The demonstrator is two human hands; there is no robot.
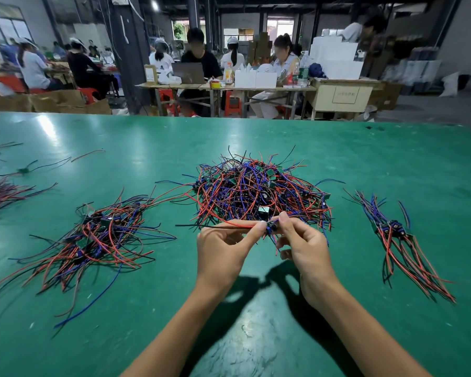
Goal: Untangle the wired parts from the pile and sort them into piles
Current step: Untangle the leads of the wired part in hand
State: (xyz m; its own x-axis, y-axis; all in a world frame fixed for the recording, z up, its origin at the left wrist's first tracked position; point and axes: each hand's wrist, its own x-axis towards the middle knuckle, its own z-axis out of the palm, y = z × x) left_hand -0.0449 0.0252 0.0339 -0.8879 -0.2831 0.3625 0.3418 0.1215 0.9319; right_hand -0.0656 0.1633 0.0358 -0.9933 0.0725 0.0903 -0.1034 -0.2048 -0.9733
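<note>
Because the big tangle (259,191) sits in the middle of the green tabletop (147,137), just beyond the wrists, both hands can work at its near edge without reaching. The left hand (223,246) pinches a red and a black wire (215,226) between thumb and forefinger, stretching them out sideways, while the right hand (302,243) grips the small dark part (270,228) those wires run into; holding the two ends apart looks like a way to pull the leads straight and free of the heap (a few strands from the tangle appear to cross them). Neither hand is empty or relaxed.

To the left lies a looser spread of wired parts (98,235), and to the right a neater bundle (397,235) with its wires running roughly one way, which reads as a finished pile. More strands (3,191) sit at the far left edge. Much of the heap remains, so the sorting seems well short of done.
</note>
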